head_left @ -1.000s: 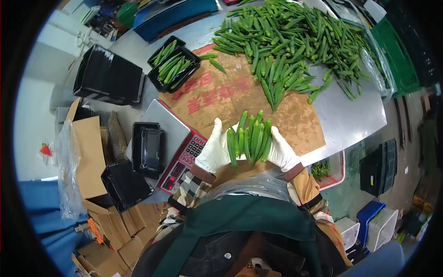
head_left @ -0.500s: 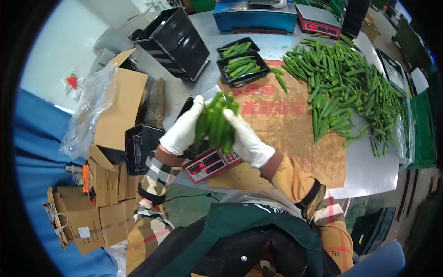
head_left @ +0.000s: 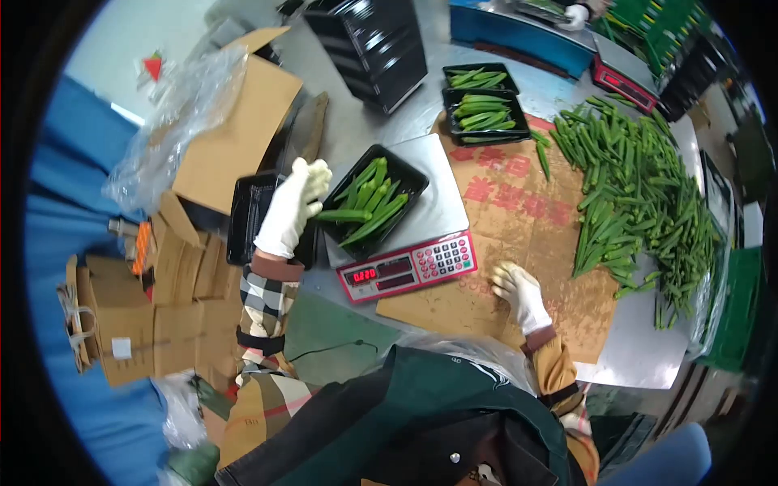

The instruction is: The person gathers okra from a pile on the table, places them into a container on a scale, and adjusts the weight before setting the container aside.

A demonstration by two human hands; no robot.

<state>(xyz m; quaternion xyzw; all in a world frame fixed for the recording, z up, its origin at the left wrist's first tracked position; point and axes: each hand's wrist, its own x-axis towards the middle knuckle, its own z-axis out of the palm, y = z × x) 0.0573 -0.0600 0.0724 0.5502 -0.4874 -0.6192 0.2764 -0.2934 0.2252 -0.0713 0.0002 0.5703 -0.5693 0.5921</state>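
Note:
A black plastic tray (head_left: pixel 416 180) holding several green okra pods (head_left: pixel 374 197) rests on the metal plate of a red-trimmed digital scale (head_left: pixel 450 220), whose red digits are lit. Just left of that tray is my left hand (head_left: pixel 293 206), in a white glove, fingers raised and apart, nothing in it. Over the cardboard sheet (head_left: pixel 519 235), to the right of the scale's keypad, my gloved right hand (head_left: pixel 520 295) is empty with loosely bent fingers. A large heap of okra (head_left: pixel 632 194) lies on the table's right side.
Two filled okra trays (head_left: pixel 492 139) stand at the back of the cardboard. A tall stack of black trays (head_left: pixel 374 57) rises behind the scale. Empty black trays (head_left: pixel 243 219) and an open carton (head_left: pixel 243 138) are at left. Another person's gloved hand (head_left: pixel 574 16) is at a far scale.
Both hands have let go of the bunch of okra, which now lies in the tray on the scale. My left hand has drawn left, my right hand right and down. The view has shifted.

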